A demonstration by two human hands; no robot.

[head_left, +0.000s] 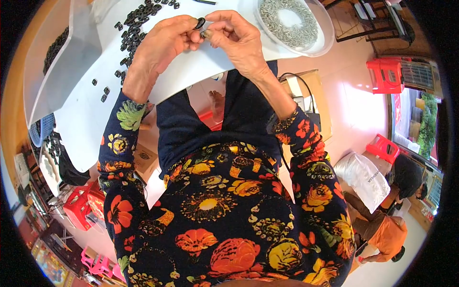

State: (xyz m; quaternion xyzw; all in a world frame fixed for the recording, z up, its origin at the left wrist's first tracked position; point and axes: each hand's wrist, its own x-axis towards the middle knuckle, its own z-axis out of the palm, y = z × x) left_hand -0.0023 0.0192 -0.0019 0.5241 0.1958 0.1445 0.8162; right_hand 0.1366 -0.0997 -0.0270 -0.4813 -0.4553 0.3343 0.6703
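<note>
Flowered shirt [215, 205] sits nearer than one rounded, glossy black piece [201, 22].

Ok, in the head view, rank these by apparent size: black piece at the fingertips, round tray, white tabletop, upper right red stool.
1. White tabletop
2. Round tray
3. Red stool
4. Black piece
The stool stands farther off, so this isn't true size.
</note>
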